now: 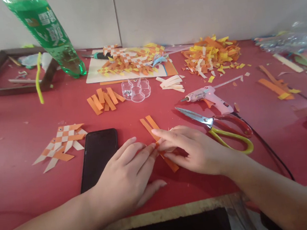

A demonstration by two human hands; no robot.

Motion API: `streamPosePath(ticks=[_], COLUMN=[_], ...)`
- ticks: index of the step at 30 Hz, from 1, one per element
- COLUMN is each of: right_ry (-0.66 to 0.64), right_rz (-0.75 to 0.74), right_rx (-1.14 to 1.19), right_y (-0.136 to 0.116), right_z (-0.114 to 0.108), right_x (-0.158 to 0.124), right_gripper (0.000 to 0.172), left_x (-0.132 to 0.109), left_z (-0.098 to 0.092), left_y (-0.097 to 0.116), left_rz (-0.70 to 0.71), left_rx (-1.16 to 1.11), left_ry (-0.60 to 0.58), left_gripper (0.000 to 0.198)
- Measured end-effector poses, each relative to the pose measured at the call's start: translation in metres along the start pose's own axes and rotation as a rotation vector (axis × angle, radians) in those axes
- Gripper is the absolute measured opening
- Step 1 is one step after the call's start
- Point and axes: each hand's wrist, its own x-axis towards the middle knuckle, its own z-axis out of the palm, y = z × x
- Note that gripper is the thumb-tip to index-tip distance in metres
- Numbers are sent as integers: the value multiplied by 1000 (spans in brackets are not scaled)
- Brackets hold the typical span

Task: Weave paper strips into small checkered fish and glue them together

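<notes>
Two orange paper strips (149, 125) lie side by side at a slant on the table, and a pale strip shows partly under my right fingers. My left hand (128, 167) rests its stretched fingertips on the strips at their middle, its thumb held apart. From the other side my right hand (192, 145) grips the crossing strips with bent fingers; the exact hold is partly hidden. Scissors (210, 121) with red and yellow handles lie just beyond my right hand. A black phone (99, 153) lies beside my left hand, next to woven orange-and-white paper fish (63, 141).
Behind are cut orange strips (104, 99), a clear flower-shaped tray (136, 91), white strips (171, 83) and a pink glue gun (209, 96) with its cord. Farther back stand a paper scrap pile (211, 54), woven fish (133, 58), a green bottle (52, 37) and a dark frame (3, 90).
</notes>
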Motion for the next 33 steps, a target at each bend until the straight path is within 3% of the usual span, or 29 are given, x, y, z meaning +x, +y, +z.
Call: streamPosePath(ticks=[16, 24, 33], right_ry=[-76, -77, -82], right_rz=[94, 65, 32], right_rx=[75, 69, 39], right_y=[-4, -1, -1], right_z=[-8, -8, -9], right_x=[4, 2, 4], right_gripper=[50, 41, 36], left_x=[-3, 2, -1], left_z=[4, 2, 2], left_y=[0, -3, -1], left_rz=[-36, -73, -50], left_rx=[-8, -49, -45], left_ry=[-35, -146, -126], left_gripper=[42, 47, 47])
